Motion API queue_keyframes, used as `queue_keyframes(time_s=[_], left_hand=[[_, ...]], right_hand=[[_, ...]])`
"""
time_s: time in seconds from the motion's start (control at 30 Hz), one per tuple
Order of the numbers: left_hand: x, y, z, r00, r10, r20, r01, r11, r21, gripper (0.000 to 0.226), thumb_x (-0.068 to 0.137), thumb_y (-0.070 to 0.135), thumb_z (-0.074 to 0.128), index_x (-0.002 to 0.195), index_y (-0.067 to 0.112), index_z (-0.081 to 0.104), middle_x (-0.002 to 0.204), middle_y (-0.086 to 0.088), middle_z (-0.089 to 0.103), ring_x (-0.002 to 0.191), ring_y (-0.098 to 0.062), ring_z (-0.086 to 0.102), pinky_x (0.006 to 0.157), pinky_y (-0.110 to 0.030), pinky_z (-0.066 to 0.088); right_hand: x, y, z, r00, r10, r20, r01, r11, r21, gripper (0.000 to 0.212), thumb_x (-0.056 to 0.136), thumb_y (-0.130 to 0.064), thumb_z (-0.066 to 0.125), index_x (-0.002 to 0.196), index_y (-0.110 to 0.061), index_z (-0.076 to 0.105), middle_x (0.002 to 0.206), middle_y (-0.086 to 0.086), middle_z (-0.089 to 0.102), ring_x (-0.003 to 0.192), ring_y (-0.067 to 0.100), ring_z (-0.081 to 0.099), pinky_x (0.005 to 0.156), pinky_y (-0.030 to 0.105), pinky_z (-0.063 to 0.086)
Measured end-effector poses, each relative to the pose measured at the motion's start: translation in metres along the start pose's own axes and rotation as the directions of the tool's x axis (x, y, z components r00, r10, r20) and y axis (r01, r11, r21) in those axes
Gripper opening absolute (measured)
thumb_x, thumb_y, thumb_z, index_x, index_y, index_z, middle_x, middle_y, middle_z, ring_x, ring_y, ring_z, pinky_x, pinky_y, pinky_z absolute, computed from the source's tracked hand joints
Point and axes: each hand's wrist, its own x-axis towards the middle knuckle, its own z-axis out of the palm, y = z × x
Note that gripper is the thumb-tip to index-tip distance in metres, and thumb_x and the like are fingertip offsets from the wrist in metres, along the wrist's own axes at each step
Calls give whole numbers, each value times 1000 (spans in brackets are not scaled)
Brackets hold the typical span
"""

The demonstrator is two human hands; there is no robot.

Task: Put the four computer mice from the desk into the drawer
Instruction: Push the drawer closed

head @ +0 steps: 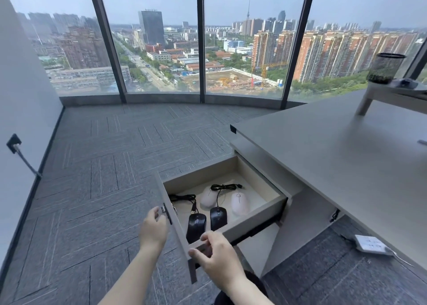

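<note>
- All four mice sit in the open drawer (258, 208), lower middle of the frame: two black mice (196, 227) side by side in front, two white mice (240, 203) above them.
- Left hand (153, 232) pinches the handle on the drawer front; right hand (216, 257) curls over that panel's lower end. Neither holds a mouse.
- The drawer's long axis runs up-right toward the desk (342, 147), so I'd guess a push that way closes it; left hand's better placed.

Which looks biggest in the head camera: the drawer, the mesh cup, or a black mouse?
1. Drawer, by far the largest.
2. Mesh cup.
3. Black mouse.
The cup is farther away than the mouse, so those two are hard to compare.
</note>
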Motion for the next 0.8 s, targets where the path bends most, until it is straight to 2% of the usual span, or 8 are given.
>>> queue_keyframes(time_s=[0.07, 0.1, 0.17, 0.23, 0.4, 0.63, 0.7, 0.8], left_hand=[[-9, -6, 1, 996, -54, 72, 60, 995, -81, 46, 94, 14, 39, 140, 9, 44, 141, -14, 51, 126, -32, 50, 106, -47, 40], [-13, -8, 2, 992, -72, 103, 84, 989, -125, 45, 94, 13, 38, 137, 11, 47, 137, -12, 55, 122, -31, 53, 104, -48, 42], [-23, -8, 4, 981, -100, 167, 137, 964, -228, 39, 95, 10, 37, 130, 16, 54, 120, -8, 64, 110, -28, 58, 94, -43, 48], [-31, -6, 7, 973, -106, 206, 168, 937, -307, 37, 95, 8, 37, 125, 21, 56, 109, -4, 67, 104, -25, 61, 84, -37, 50], [-32, 2, 20, 961, -111, 255, 203, 907, -369, 42, 94, 4, 36, 125, 23, 55, 100, 4, 67, 93, -17, 62, 79, -34, 52], [-23, 27, 75, 923, -82, 376, 236, 892, -385, 45, 94, 6, 36, 130, 28, 52, 109, 3, 66, 104, -22, 61, 94, -45, 53], [-17, 34, 95, 912, -69, 403, 237, 893, -382, 47, 92, 6, 35, 133, 24, 51, 117, 0, 65, 109, -23, 61, 93, -44, 54], [-12, 45, 126, 892, -56, 448, 254, 882, -396, 48, 92, 6, 36, 135, 21, 51, 124, -1, 64, 110, -20, 61, 82, -35, 57]], right_hand=[[-6, -5, 11, 998, 7, 56, -4, 999, -51, 81, 58, -86, 48, 116, -30, 51, 116, -10, 52, 108, 9, 51, 89, 27, 45], [-8, -6, 17, 998, 11, 56, -7, 997, -79, 82, 55, -86, 48, 115, -30, 49, 116, -11, 51, 107, 9, 51, 88, 29, 47], [-8, -8, 25, 1000, 6, 6, -5, 993, -117, 68, 64, -76, 61, 112, -29, 48, 115, -10, 50, 103, 11, 54, 84, 31, 50], [-8, -8, 29, 998, -8, -63, 0, 992, -130, 52, 75, -60, 65, 110, -27, 47, 114, -8, 51, 100, 14, 55, 81, 34, 51], [-8, 0, 21, 991, 38, -127, -47, 997, -68, 48, 76, -52, 68, 110, -27, 45, 111, -7, 53, 97, 13, 57, 77, 29, 50], [4, 30, -21, 957, 179, -228, -182, 983, 9, 44, 73, -52, 68, 103, -31, 44, 103, -6, 54, 89, 14, 56, 67, 27, 43], [8, 40, -35, 935, 225, -273, -225, 974, 33, 43, 72, -55, 66, 97, -32, 40, 99, -7, 53, 85, 14, 55, 66, 30, 46], [14, 56, -56, 895, 295, -334, -276, 955, 105, 54, 74, -59, 67, 109, -26, 41, 103, -5, 51, 86, 14, 53, 68, 30, 46]])
